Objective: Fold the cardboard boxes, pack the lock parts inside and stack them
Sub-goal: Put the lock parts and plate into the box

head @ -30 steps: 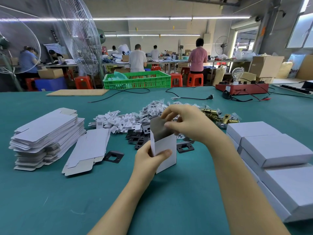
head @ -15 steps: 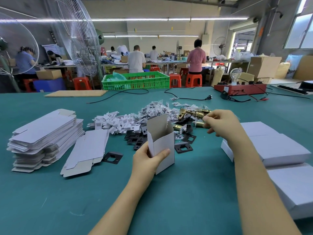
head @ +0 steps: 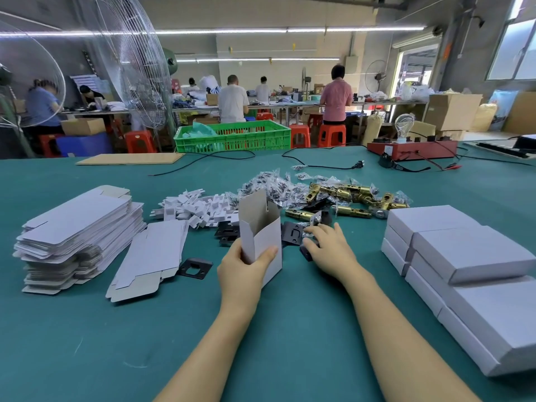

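My left hand [head: 243,268] grips a small white cardboard box [head: 262,236], upright on the table with its top flaps open. My right hand [head: 329,248] lies palm down just right of the box, on the black strike plates [head: 293,233]. Its thumb and fingers curl round one black plate [head: 307,253]. A brass latch [head: 301,214] lies at its fingertips; whether the hand holds it I cannot tell. More brass latches [head: 351,198] and bagged screws [head: 275,187] are heaped behind. Closed white boxes [head: 464,256] are stacked at the right.
A tall stack of flat box blanks [head: 78,227] and a lower stack [head: 150,256] lie at the left, with one loose black plate [head: 194,266] beside them. White plastic pieces [head: 197,207] lie behind. A green crate [head: 232,136], cables and a red tester [head: 412,147] are at the table's far edge.
My right hand left the box's top flap, reached out to the brass latches, then came back down onto the black plates beside the box. My left hand kept the box upright.
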`<state>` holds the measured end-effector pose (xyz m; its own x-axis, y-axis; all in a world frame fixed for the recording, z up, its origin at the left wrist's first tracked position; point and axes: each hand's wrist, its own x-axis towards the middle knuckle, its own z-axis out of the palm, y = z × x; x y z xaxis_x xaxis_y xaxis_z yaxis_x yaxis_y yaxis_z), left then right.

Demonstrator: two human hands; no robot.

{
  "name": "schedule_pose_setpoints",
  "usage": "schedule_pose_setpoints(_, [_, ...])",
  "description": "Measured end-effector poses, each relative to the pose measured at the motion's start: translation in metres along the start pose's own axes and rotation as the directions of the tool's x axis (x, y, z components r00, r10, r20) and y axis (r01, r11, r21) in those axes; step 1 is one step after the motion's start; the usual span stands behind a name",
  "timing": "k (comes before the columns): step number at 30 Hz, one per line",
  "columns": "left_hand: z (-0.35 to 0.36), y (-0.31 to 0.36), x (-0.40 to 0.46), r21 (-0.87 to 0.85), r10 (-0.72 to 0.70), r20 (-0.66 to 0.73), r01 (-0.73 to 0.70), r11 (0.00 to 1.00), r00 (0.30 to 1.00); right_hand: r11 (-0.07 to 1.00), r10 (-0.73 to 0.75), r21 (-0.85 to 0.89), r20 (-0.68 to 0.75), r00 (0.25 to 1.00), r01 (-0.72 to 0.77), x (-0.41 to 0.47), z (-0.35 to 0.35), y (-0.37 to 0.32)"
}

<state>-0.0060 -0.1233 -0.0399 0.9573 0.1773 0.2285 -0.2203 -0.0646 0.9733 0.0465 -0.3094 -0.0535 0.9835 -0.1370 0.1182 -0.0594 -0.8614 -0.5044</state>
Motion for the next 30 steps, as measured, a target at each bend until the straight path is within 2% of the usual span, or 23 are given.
schedule_pose_setpoints(2, [0.000, 0.001, 0.000, -0.007, -0.006, 0.013, 0.006, 1.000, 1.000, 0.994, 0.024, -0.110, 0.050, 0.998, -0.019, 0.003, 0.003, 0.001])
schedule_pose_setpoints(5, [0.001, 0.001, -0.002, -0.015, -0.014, 0.079, 0.016, 1.000, 0.997, 0.989, 0.015, -0.147, 0.050, 0.999, -0.008, 0.004, 0.004, 0.001])
schedule_pose_setpoints(9, [0.002, 0.003, -0.005, -0.016, 0.000, 0.150, 0.003, 1.000, 0.989, 0.991, 0.021, -0.133, -0.004, 1.000, -0.022, 0.005, 0.003, 0.000])
schedule_pose_setpoints(15, [0.002, 0.000, -0.002, -0.037, 0.003, 0.152, 0.003, 0.999, 0.988, 0.994, -0.010, -0.113, -0.052, 0.999, 0.004, 0.004, 0.003, -0.001])
schedule_pose_setpoints(19, [0.002, -0.005, 0.000, -0.039, 0.011, 0.151, -0.005, 0.999, 0.988, 0.993, 0.035, -0.115, 0.085, 0.996, -0.025, 0.006, 0.002, -0.003])
schedule_pose_setpoints(21, [0.003, -0.005, 0.000, -0.046, 0.016, 0.149, -0.009, 0.999, 0.989, 0.989, 0.034, -0.146, 0.106, 0.994, -0.018, 0.007, 0.001, -0.003])
schedule_pose_setpoints(30, [0.003, -0.006, -0.001, -0.053, 0.013, 0.153, -0.005, 0.999, 0.988, 0.987, 0.046, -0.153, -0.010, 0.999, -0.047, 0.002, -0.002, -0.008])
